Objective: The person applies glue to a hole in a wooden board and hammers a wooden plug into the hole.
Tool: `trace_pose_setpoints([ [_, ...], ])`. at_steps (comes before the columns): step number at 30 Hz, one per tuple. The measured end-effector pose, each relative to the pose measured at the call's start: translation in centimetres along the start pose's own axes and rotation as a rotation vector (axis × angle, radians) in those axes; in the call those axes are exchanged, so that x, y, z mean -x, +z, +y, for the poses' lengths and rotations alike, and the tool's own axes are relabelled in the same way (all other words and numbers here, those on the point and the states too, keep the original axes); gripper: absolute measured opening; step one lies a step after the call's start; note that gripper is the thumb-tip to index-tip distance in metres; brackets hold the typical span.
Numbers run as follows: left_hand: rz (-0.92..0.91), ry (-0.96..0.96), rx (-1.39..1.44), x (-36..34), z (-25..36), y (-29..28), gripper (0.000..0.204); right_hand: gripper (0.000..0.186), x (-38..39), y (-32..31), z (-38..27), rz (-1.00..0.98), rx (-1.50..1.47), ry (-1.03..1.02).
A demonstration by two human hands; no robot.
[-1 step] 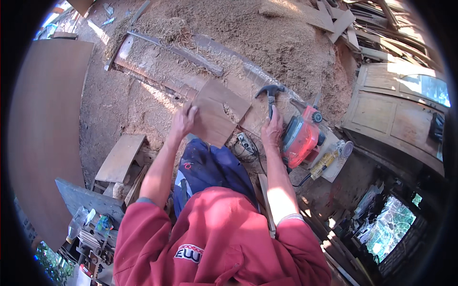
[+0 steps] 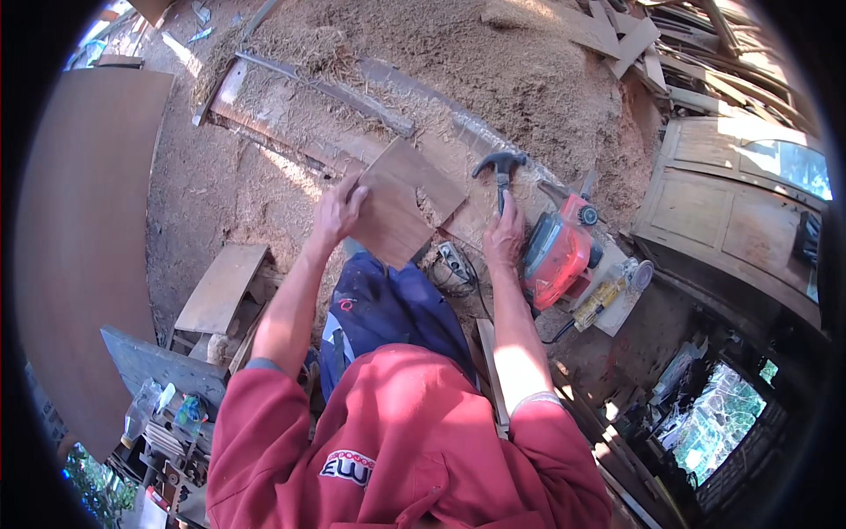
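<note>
My left hand (image 2: 339, 212) grips the left edge of a thin brown wooden board (image 2: 392, 220), thumb and fingers closed on it. The board is slightly tilted above my knees. Beyond it lies a second brown wooden piece (image 2: 430, 181), partly covered by the first. To the right, my right hand (image 2: 504, 236) is wrapped round the dark handle of a claw hammer (image 2: 500, 162), whose head points away from me. Close beside that hand sits a red power tool (image 2: 561, 258) on the bench. The hand hides the lower end of the handle.
A long workbench (image 2: 388, 79) strewn with wood shavings runs across in front. A socket strip (image 2: 453, 261) with a cable lies between my arms. Near the red tool is a yellow-handled tool (image 2: 599, 304). A large brown panel (image 2: 88, 247) stands at left, a wooden cabinet (image 2: 705, 207) at right.
The board in my left hand has tilted a little, its near edge shifting slightly. My left hand has risen a touch with it. The right hand and hammer stay almost in place.
</note>
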State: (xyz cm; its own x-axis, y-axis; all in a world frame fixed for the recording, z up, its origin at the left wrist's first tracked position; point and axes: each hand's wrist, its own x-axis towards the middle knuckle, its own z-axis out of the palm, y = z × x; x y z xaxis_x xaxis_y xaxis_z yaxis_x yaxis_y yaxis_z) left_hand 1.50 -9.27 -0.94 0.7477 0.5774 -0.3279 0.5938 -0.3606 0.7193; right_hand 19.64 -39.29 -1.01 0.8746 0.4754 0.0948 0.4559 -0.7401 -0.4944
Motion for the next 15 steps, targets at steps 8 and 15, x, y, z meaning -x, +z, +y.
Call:
trace_pose_setpoints([
  [8,0.191,0.448,-0.462,-6.2,3.2,-1.9,0.036,0.057,-0.4,0.0,-8.7,-0.107,0.214,-0.359],
  [15,0.301,0.474,-0.479,-6.0,4.5,0.5,0.032,0.058,1.0,2.2,-8.9,-0.222,0.277,-0.328],
])
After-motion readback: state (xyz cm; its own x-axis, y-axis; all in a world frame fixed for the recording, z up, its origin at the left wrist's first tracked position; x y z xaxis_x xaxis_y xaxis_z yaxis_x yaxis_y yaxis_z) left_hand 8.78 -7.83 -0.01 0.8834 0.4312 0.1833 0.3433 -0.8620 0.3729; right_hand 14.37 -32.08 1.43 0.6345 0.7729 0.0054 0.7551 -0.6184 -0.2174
